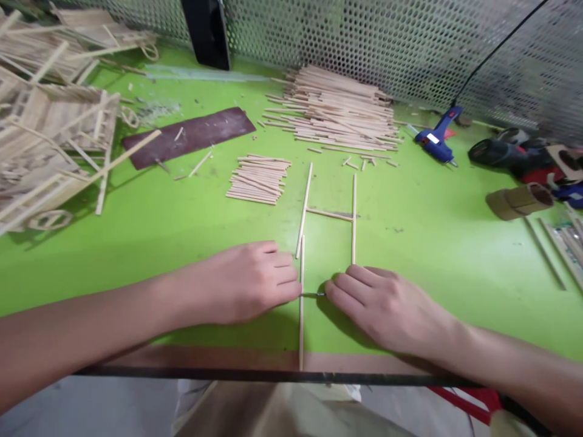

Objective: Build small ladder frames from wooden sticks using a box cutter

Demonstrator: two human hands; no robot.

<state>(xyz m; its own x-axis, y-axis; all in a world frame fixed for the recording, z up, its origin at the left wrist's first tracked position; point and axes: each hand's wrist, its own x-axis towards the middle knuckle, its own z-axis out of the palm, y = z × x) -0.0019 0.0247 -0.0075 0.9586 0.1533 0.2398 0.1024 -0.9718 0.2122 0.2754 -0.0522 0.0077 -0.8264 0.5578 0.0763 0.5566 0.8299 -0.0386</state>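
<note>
Head view: the left hand (255, 285) holds a stick (301, 334) from its left, fingers curled. Right of the stick, the right hand (378, 303) grips a thin bit (313, 295) reaching to it. Beyond the stick lie an H-shaped frame (330, 214) and, farther off, a pile (341, 112).

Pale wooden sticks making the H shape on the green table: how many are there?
3: the pale wooden left upright, the pale wooden right upright, and the thin wooden crossbar between them. The right hand may hide the right upright's lower end.
</note>
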